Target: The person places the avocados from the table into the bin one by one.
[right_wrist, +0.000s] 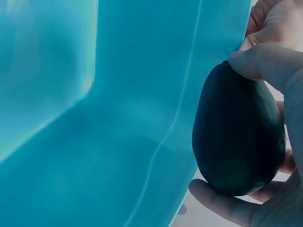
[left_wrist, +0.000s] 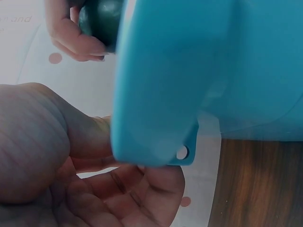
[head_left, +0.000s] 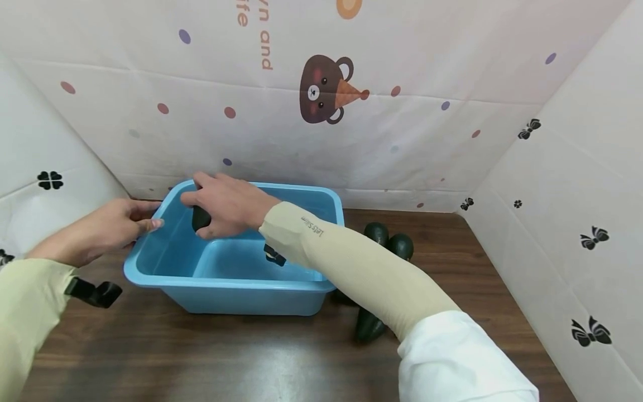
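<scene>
My right hand grips a dark green avocado with its fingers and thumb at opposite ends. It holds the avocado over the left side of a light blue plastic basin. In the right wrist view, the avocado hangs near the basin's rim, above its sloping inner wall. At the basin's left end, my left hand pinches the rim between thumb and fingers. Seen from the left wrist, the fingers curl under the rim beside a tab with a hole. My right forearm hides part of the basin's inside.
Several more avocados lie on the brown wooden table to the right of the basin, partly covered by my right arm. White printed sheets stand behind and on both sides. The basin's back edge is close to the rear sheet.
</scene>
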Tool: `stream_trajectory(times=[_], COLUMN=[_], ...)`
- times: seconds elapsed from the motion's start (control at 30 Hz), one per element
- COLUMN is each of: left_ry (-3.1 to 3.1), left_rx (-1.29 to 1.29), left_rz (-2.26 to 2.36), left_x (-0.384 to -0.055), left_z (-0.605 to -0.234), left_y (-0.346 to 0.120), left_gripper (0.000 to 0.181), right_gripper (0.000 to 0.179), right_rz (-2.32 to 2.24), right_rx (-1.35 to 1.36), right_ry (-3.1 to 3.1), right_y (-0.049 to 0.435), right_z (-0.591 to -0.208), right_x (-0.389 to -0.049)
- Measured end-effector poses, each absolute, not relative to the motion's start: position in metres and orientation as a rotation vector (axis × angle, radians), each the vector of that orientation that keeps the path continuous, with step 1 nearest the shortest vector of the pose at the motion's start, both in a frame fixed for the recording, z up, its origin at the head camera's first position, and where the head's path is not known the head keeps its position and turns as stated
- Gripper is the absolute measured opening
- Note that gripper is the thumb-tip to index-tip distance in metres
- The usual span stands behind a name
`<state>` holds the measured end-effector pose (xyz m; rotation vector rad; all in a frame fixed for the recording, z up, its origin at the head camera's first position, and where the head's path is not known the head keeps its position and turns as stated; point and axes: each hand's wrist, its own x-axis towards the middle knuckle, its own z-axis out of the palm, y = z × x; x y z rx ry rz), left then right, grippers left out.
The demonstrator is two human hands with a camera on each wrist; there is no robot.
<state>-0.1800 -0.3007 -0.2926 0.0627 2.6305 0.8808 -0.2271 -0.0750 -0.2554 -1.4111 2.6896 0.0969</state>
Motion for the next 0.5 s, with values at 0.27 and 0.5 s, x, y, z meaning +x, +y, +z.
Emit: stream_trajectory(times=[0.27,0.5], left_ry=[2.63,2.633], left_rx=[0.075,0.076], left_rz=[0.895,0.894], left_x=[-0.1816,-0.1809], left_z=[-0.2927,-0.2933], left_y=[-0.3003,-0.3016], left_gripper=[0.074,0.074], right_gripper=[0.064,0.063], right_rz=[0.137,0.169], right_rx=[-1.397,-1.413], right_ry=[2.682,2.687], right_y=[-0.0798,-0.0845], right_z=[-0.2577,-0.2594], right_x=[-0.2242,-0.2207])
